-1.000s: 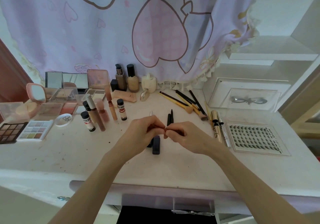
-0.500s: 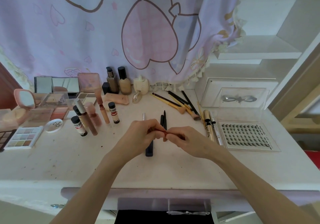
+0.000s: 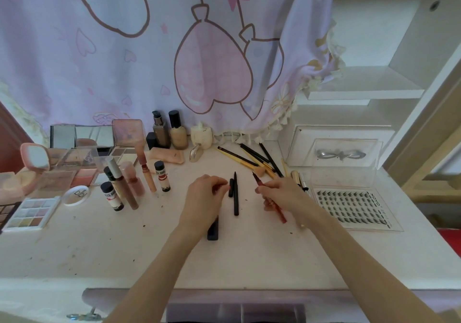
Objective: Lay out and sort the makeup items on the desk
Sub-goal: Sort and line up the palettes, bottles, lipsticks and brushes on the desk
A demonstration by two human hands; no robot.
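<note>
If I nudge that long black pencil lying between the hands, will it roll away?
Probably. The black pencil looks slim and round, lying free on the flat desk, so a sideways nudge may roll it. It looks stiff and light, and its bare pointed tip seems fragile.

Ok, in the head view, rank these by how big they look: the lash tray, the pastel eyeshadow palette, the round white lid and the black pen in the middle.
Largest to smallest:
1. Lash tray
2. Eyeshadow palette
3. Round white lid and black pen: too unlike in shape to rank, the pen longer, the lid wider.
</note>
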